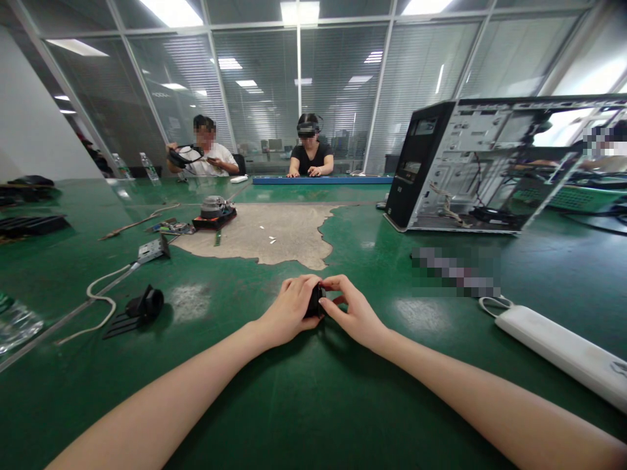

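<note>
Mostly glossy green tabletop (313,405). Black-fronted HP desktop tower (426,163) at right, side open, bare metal frame, round hp badge (400,190) low on front. Beige ragged-edged patch (294,228) mid-table, matte. Smooth white power strip (563,346), long, rounded, lower right. Left hand (289,307): fingers curled round a small black part (316,301), near table center, just short of the patch. Right hand (353,313): thumb and index narrowed on its right side. Part looks like plastic, mostly hidden.
</note>
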Action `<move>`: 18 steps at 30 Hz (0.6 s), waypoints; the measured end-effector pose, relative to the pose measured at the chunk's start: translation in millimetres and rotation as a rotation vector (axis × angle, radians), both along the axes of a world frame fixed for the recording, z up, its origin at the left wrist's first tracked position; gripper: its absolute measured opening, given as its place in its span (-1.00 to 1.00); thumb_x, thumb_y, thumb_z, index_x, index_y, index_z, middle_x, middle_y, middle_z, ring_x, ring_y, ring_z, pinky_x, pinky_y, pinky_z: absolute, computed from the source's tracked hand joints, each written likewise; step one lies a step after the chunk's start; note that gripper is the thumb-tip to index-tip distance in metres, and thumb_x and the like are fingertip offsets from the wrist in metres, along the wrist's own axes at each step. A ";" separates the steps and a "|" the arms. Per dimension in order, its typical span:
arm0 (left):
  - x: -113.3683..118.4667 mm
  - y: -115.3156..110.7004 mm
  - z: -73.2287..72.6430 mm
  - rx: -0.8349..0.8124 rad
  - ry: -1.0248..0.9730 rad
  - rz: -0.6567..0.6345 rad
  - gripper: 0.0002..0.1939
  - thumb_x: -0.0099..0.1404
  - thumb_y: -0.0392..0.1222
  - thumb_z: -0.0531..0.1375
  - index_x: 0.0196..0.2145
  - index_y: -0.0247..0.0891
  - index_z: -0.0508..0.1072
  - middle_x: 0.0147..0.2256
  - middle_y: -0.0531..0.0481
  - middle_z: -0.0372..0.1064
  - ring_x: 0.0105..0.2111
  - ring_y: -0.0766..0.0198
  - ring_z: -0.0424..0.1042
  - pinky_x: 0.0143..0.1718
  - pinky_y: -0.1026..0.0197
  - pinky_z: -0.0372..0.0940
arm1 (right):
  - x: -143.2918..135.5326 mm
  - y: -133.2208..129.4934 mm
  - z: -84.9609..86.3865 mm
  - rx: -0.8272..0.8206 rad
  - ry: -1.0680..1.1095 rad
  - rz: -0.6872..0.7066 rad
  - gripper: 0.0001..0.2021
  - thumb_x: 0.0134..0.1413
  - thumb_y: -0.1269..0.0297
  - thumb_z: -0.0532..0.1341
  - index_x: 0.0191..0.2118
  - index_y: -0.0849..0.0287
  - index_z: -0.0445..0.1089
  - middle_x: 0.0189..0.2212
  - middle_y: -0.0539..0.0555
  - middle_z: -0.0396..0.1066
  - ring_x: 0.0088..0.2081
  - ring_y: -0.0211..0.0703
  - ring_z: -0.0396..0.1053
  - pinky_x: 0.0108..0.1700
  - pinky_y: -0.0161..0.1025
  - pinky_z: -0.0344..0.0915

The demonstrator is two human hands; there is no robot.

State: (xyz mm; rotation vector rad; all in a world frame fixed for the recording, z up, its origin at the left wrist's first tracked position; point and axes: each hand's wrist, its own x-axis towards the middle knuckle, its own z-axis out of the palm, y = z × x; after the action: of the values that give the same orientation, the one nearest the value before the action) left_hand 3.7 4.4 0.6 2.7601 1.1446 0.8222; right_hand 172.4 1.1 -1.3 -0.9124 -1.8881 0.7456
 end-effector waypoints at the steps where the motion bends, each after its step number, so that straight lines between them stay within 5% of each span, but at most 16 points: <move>1: 0.0 0.2 -0.3 -0.001 0.001 0.002 -0.39 0.06 -0.26 0.17 0.02 -0.23 -0.03 -0.03 -0.17 0.13 -0.01 0.08 0.12 -0.04 0.01 0.04 | -0.2 0.4 0.1 -0.042 -0.002 0.010 -0.76 0.01 0.37 0.10 -0.14 0.15 0.18 -0.21 0.10 0.27 -0.18 -0.19 0.31 -0.27 -0.25 0.35; 5: -0.4 0.6 -1.0 -0.003 0.001 0.004 -0.38 0.06 -0.26 0.18 0.03 -0.23 -0.04 -0.03 -0.17 0.13 0.00 0.08 0.12 -0.03 0.01 0.03 | -0.3 1.0 0.8 -0.165 -0.021 0.062 -0.78 0.04 0.35 0.07 -0.13 0.15 0.16 -0.29 0.06 0.32 -0.31 -0.23 0.35 -0.31 -0.24 0.36; 13: -0.3 -1.5 1.1 0.002 0.001 0.000 -0.41 0.08 -0.27 0.17 0.02 -0.24 -0.01 -0.03 -0.16 0.13 0.00 0.10 0.11 -0.04 0.03 0.04 | 0.7 -3.1 2.3 0.111 -0.024 0.003 -0.89 0.04 0.35 0.08 -0.26 0.12 0.25 -0.20 0.08 0.25 -0.19 -0.19 0.29 -0.24 -0.25 0.32; 18: 0.6 -0.3 -0.4 0.008 0.009 0.004 -0.38 0.05 -0.28 0.19 0.02 -0.25 -0.03 -0.02 -0.16 0.13 0.00 0.10 0.11 -0.04 0.04 0.04 | -0.2 -1.1 0.9 0.031 -0.017 -0.008 -0.80 0.02 0.37 0.10 -0.18 0.14 0.20 -0.21 0.10 0.26 -0.18 -0.18 0.29 -0.25 -0.24 0.34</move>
State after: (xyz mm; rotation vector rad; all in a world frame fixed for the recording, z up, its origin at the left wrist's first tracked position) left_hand 4.4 4.1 0.1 2.7724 1.1510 0.8173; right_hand 172.3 0.0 -0.4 -0.9086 -1.9048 0.7039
